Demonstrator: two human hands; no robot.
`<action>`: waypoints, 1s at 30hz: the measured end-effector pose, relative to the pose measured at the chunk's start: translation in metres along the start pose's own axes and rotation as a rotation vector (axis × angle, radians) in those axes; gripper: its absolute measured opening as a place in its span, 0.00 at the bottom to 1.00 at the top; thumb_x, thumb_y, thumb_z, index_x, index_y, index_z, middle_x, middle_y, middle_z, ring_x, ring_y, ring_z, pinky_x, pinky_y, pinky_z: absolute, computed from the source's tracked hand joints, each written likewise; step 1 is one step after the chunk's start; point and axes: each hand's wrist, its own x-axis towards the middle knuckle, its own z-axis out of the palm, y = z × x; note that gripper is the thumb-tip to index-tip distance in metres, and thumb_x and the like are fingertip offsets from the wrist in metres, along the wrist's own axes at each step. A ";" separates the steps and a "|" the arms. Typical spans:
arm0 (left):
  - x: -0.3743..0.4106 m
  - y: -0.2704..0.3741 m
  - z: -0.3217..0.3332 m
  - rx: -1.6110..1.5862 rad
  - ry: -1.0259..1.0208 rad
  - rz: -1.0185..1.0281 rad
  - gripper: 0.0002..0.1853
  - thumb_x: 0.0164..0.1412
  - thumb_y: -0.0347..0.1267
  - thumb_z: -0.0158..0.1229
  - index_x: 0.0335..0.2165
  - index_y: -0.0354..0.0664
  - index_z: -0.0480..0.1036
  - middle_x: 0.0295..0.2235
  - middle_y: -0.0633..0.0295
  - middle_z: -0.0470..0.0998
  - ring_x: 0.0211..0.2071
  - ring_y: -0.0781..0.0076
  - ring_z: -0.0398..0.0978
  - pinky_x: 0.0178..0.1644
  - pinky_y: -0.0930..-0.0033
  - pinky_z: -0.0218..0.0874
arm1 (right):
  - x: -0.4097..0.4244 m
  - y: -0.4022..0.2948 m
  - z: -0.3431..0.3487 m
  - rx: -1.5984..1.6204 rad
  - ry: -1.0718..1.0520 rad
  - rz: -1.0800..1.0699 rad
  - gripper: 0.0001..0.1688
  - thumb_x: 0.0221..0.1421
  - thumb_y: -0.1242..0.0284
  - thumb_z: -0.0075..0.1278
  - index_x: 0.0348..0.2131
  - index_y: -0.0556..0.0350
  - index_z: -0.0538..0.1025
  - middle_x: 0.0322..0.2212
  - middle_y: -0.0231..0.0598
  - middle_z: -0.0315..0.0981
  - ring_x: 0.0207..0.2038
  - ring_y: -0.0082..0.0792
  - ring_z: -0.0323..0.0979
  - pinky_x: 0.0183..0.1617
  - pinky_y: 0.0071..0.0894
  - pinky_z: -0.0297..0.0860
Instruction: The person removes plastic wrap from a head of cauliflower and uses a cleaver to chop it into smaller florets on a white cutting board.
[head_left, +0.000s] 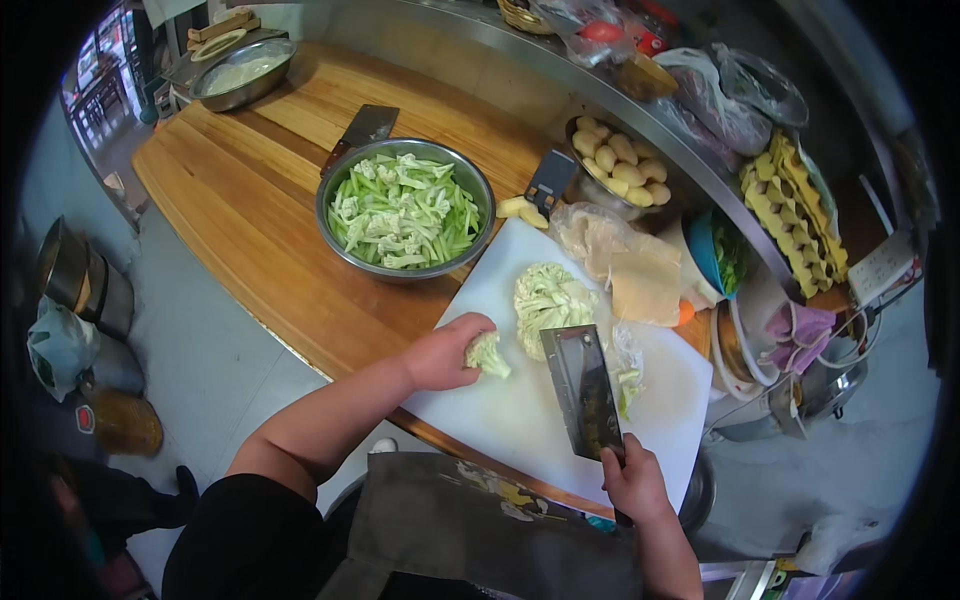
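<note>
My left hand (448, 352) grips a cauliflower floret (488, 355) over the left part of the white cutting board (502, 420). In my right hand (637, 480) is the handle of a Chinese cleaver (583, 394), its broad blade lying over the board with the tip end beside a larger piece of cauliflower (551, 304). Leafy trimmings (628, 388) lie right of the blade. Beyond my left hand, a steel bowl (480, 244) holds cut cauliflower and pale green stem strips. A second cleaver (367, 126) rests on the wooden table behind that bowl.
A bowl of peeled potatoes (621, 161), a dark slicer or stand (550, 180) and plastic bags (645, 277) crowd the board's far side. Another steel bowl (244, 73) stands at the wooden table's (247, 202) far left. A metal shelf edge (694, 161) runs above, with egg trays (795, 214) on it.
</note>
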 end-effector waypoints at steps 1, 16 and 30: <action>-0.004 0.000 0.002 0.118 -0.053 0.061 0.30 0.42 0.23 0.61 0.47 0.38 0.62 0.41 0.53 0.69 0.46 0.55 0.69 0.51 0.62 0.61 | -0.001 0.005 0.004 -0.025 -0.005 -0.024 0.11 0.55 0.70 0.48 0.31 0.62 0.66 0.19 0.54 0.72 0.24 0.58 0.71 0.27 0.49 0.68; -0.023 0.011 0.039 0.133 0.148 -0.106 0.32 0.47 0.21 0.62 0.53 0.43 0.65 0.45 0.57 0.66 0.44 0.61 0.70 0.48 0.68 0.63 | -0.004 0.044 0.036 -0.190 -0.144 -0.131 0.14 0.58 0.62 0.42 0.37 0.54 0.66 0.22 0.52 0.73 0.27 0.57 0.72 0.32 0.53 0.68; -0.017 -0.001 0.037 0.070 0.164 -0.171 0.27 0.46 0.23 0.64 0.47 0.41 0.67 0.40 0.59 0.68 0.40 0.64 0.71 0.44 0.71 0.66 | 0.018 0.008 0.022 -0.257 -0.422 -0.095 0.15 0.60 0.66 0.36 0.39 0.61 0.62 0.26 0.57 0.73 0.31 0.60 0.71 0.36 0.56 0.66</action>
